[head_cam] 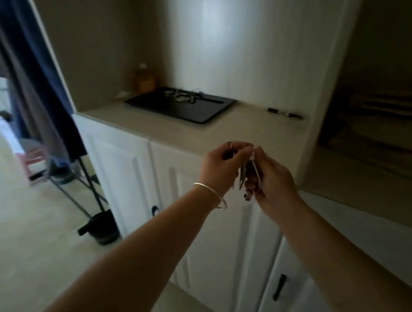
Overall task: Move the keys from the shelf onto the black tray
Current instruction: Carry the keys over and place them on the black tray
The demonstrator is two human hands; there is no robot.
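Note:
A bunch of keys point(245, 174) hangs between both my hands, in front of the white cabinet below the shelf edge. My left hand point(217, 170), with a silver bangle on the wrist, pinches the key ring at the top. My right hand point(272, 180) grips the dangling keys from the right. The black tray point(209, 111) lies on the beige shelf top point(248, 122), farther back and to the left of my hands. Several keys point(185, 96) lie on the tray's far part.
A pen point(284, 113) rests on the shelf to the right of the tray. An orange bottle point(144, 79) stands in the back corner. White cabinet doors point(127, 173) are below. A dark stand base point(100, 227) and hanging clothes point(33, 82) are at left.

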